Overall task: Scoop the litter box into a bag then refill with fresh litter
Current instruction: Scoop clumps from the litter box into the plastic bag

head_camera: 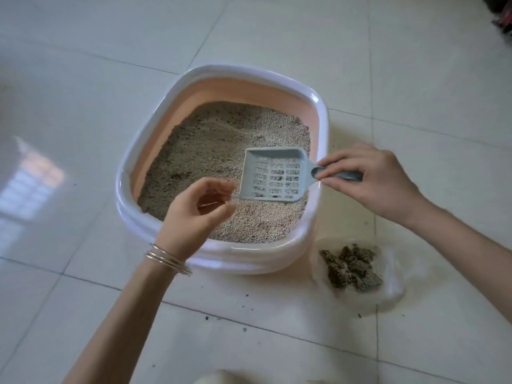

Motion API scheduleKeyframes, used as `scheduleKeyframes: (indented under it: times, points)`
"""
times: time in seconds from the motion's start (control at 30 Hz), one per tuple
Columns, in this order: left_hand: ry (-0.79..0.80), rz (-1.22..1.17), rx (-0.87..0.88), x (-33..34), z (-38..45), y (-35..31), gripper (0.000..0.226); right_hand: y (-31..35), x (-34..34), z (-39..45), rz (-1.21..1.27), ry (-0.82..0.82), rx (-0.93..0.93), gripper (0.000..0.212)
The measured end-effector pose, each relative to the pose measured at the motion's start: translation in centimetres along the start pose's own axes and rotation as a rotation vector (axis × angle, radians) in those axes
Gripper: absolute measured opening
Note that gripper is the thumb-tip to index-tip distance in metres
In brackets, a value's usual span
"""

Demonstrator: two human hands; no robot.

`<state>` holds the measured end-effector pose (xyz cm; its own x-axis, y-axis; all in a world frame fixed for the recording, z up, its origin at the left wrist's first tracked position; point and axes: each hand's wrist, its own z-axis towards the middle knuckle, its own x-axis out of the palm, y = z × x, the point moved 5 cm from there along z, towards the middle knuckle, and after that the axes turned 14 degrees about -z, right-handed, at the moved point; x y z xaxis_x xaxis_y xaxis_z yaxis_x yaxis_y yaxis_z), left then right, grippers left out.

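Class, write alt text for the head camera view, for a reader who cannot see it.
A right hand holds a grey slotted scoop over a litter box on a tiled floor. The left hand hovers empty beside it; a clear bag of clumps lies nearby.

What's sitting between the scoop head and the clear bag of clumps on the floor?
In the head view, the near-right white rim of the pink litter box separates the grey slotted plastic scoop from the clear plastic bag of clumps.

Pale tiled floor under litter box, clear bag of clumps, scattered granules.
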<state>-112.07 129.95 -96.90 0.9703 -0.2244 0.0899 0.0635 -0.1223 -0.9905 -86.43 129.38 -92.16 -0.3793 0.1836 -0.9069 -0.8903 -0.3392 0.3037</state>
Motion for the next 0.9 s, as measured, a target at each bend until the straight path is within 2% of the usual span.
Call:
scheduleKeyframes:
  times: [0.33, 0.5, 0.77, 0.9]
  points:
    - [-0.207, 0.051, -0.027, -6.5, -1.2, 0.9, 0.023, 3.7, 8.1, 6.4, -0.024, 0.146, -0.065, 0.007]
    - [-0.278, 0.074, -0.022, -8.5, -0.5, 0.7, 0.025, 3.8, 11.2, 8.6, -0.216, 0.202, -0.055, 0.012]
    - [-0.324, 0.058, -0.034, -10.5, 0.0, 0.8, 0.023, 4.6, 12.4, 11.8, -0.361, 0.351, -0.103, 0.015]
    - [-0.322, 0.034, -0.043, -10.8, -0.1, 1.1, 0.024, 3.1, 10.7, 11.9, -0.267, 0.392, -0.018, 0.008]
